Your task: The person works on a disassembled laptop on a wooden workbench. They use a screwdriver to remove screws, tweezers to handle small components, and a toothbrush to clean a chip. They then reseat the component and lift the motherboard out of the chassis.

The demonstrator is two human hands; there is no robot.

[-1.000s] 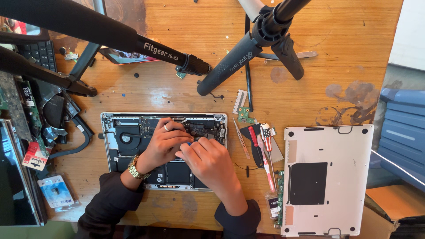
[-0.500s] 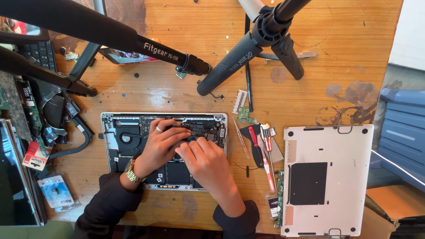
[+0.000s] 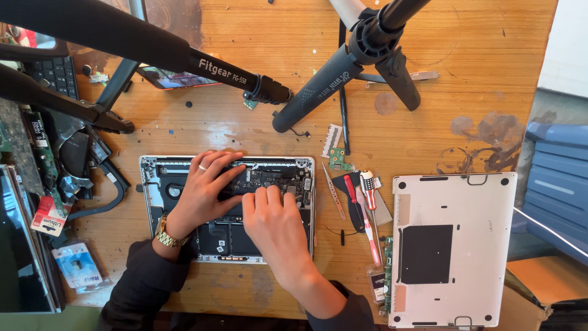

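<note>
An opened silver laptop (image 3: pixel 153 184) lies bottom-up on the wooden table, its circuit board (image 3: pixel 278 178) and black battery cells (image 3: pixel 220 239) exposed. My left hand (image 3: pixel 205 193), with a ring and a gold watch, rests flat across the middle of the laptop's insides, fingers pointing right. My right hand (image 3: pixel 275 224) lies just beside it, fingertips pressing on the board near the centre. Whether either hand pinches a small part is hidden under the fingers.
The laptop's removed bottom cover (image 3: pixel 453 245) lies to the right. Between them are screwdrivers (image 3: pixel 367 202), tweezers (image 3: pixel 332 190) and a small green board (image 3: pixel 338 160). Black tripod legs (image 3: pixel 318 86) cross the top. Cables, parts and a keyboard (image 3: pixel 58 73) crowd the left edge.
My left hand has slid slightly left and flattened over the laptop's middle. My right hand's fingertips have shifted a little toward the board's centre.
</note>
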